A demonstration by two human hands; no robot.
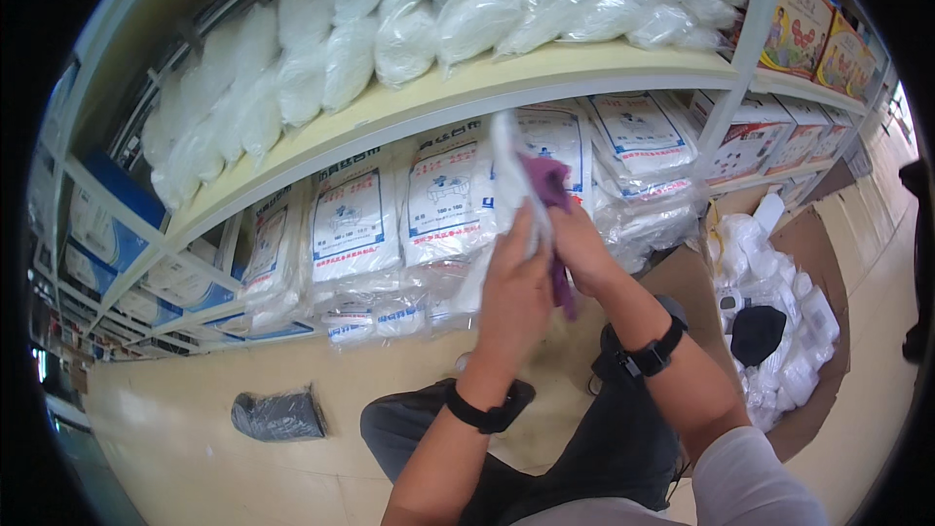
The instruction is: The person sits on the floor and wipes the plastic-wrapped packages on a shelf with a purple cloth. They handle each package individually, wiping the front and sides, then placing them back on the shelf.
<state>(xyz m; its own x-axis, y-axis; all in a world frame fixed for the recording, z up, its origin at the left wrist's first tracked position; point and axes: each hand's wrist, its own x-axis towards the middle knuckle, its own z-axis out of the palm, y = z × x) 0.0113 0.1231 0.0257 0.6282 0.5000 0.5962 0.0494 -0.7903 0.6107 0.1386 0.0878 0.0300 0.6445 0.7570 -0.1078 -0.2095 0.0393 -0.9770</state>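
Observation:
In front of the lower shelf, my left hand [519, 278] is closed on a thin white plastic packet [505, 158], which is tilted nearly edge-on and smeared by motion. Close beside it my right hand [582, 251] grips a crumpled purple cloth [548, 178]. Part of the cloth lies against the packet, and one end hangs below the fingers. Just behind are flat white plastic packs [446, 197] with blue and red print, standing in a row on the lower shelf.
Bundled clear bags of white goods [477, 24] fill the upper shelf [575, 63]. On the right a carton [823, 351] holds white plastic bundles and a black item [758, 333]. A grey wrapped roll [280, 415] lies on the floor. Printed boxes [797, 24] stand at upper right.

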